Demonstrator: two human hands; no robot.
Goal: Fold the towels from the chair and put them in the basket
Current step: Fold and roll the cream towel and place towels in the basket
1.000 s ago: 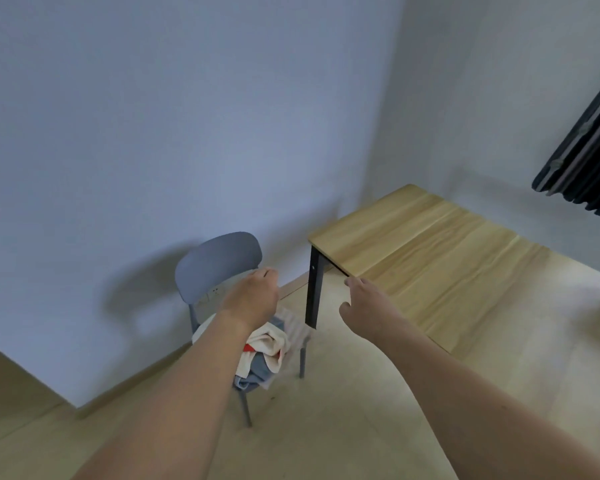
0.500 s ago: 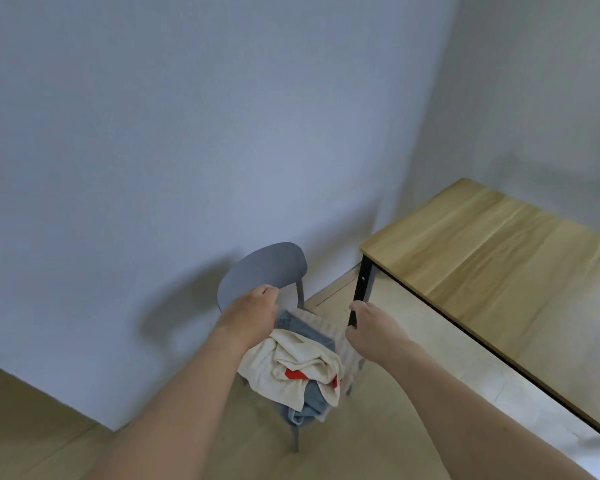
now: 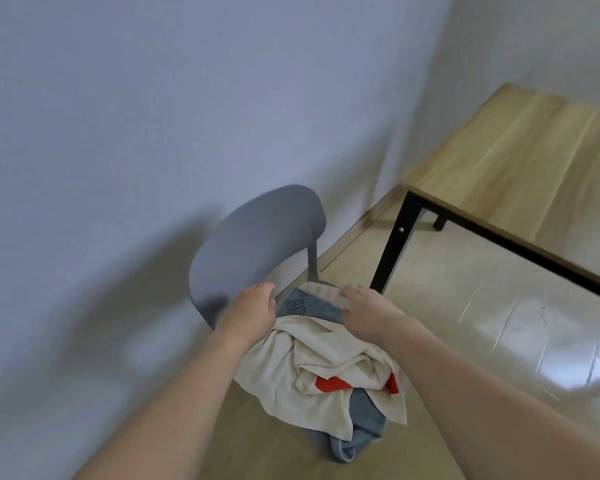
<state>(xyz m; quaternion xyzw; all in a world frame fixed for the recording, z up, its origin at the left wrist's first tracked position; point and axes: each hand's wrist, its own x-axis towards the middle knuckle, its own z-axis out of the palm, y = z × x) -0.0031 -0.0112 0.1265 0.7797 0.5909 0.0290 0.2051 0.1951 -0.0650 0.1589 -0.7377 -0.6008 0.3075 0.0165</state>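
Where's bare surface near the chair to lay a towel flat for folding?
The wooden table, right of the chair, shows bare top throughout the visible part. The floor between them is open too. The chair seat is crowded: the towels cover it, both hands reaching in.

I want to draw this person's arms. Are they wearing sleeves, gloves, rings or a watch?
No. Both arms are bare all the way to the bottom edge of the picture, so no sleeves show. The left hand and the right hand wear no gloves. No watch or bracelet shows on either wrist. I see no rings either, though the fingertips curl away from the camera.
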